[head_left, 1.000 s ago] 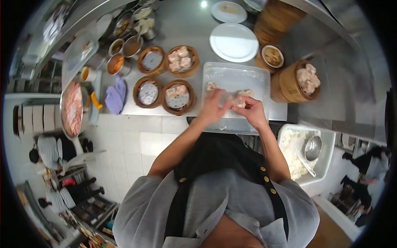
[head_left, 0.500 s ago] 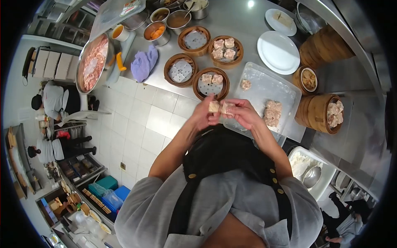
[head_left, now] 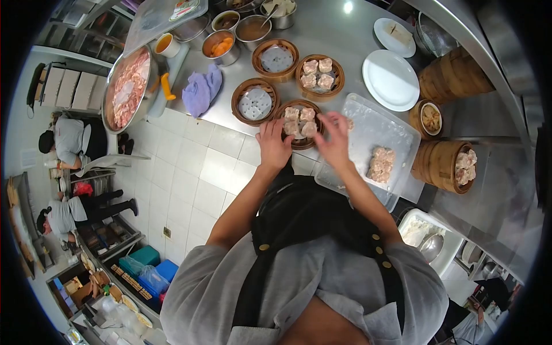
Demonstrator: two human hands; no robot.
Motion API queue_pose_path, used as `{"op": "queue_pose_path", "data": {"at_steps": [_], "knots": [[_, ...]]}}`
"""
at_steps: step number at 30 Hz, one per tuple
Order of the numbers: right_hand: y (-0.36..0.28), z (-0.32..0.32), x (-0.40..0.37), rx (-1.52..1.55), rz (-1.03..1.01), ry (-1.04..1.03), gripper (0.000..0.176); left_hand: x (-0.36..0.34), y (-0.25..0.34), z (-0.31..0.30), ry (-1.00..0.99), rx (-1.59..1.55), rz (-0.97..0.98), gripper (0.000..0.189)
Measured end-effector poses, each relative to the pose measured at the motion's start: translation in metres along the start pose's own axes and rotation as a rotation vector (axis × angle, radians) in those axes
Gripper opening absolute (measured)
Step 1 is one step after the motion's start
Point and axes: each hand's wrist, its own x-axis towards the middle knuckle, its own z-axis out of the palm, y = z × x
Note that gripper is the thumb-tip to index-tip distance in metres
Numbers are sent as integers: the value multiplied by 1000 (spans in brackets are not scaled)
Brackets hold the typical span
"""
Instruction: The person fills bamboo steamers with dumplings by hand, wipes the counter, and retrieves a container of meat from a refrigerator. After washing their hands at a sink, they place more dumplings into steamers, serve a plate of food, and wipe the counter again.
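Several shumai dumplings sit in the nearest bamboo steamer basket, which is lined with perforated paper. My left hand is at the basket's lower left rim, fingers apart and holding nothing. On the right side, my right hand has its fingers spread between the basket and the metal tray, also with nothing in it. A single dumpling on the tray is partly hidden behind the right fingers. A block of dumplings stands farther right on the same tray.
Behind are a filled steamer and two lined steamers. A purple cloth, a bowl of raw meat filling and sauce pots stand left. White plates and stacked steamers are right. Other people work at left.
The two dumplings that my hands held are now in the nearest steamer beside the other two. Both hands have moved forward and apart, and their fingers have opened.
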Motion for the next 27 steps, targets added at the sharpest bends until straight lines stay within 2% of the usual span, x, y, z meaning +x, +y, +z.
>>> {"op": "queue_pose_path", "data": {"at_steps": [1, 2, 3, 5, 6, 8, 9, 11, 14, 16, 17, 19, 20, 22, 23, 25, 27], "knots": [[9, -7, 7, -19, 50, 50, 43, -3, -1, -1, 79, -10, 11, 51], [20, -16, 23, -180, 53, -13, 44, -6, -2, -4, 184, -46, 57, 40], [35, -23, 44, -340, 55, -72, 45, -12, -3, -1, 181, -50, 63, 40], [64, -22, 75, -491, -79, -86, 43, -25, -8, 9, -21, -405, -649, 38], [71, -21, 84, -492, -75, -83, 43, -23, -2, 9, -22, -737, -894, 42], [82, -20, 102, -442, 76, -346, 37, -19, 0, 16, -3, -846, -943, 43], [86, -21, 104, -443, 78, -341, 37, -19, 0, 18, 17, -957, -1001, 45], [95, -22, 106, -378, -108, -351, 31, -16, -4, 22, 17, -954, -969, 44], [93, -27, 102, -385, -225, -371, 25, -8, -4, 19, -60, -909, -907, 47], [86, -33, 102, -423, -252, -354, 22, -9, -2, 13, -88, -716, -843, 50], [84, -38, 104, -454, -285, -345, 20, -16, -2, 12, 93, -142, -379, 51], [84, -47, 105, -451, -320, -273, 17, -17, 15, -6, 85, -244, -147, 53], [81, -52, 104, -424, -267, -228, 17, -11, 25, -12, 81, -246, -143, 53], [70, -63, 101, -396, -210, -182, 17, 5, 36, -16, -137, 39, 201, 53], [60, -72, 103, -395, -189, -160, 18, 11, 37, -14, -139, 36, 207, 53], [43, -90, 103, -399, -163, -129, 19, 26, 36, -10, -404, 189, 338, 49], [33, -106, 95, -395, -177, -63, 21, 35, 30, -1, -394, 192, 416, 46]]}}
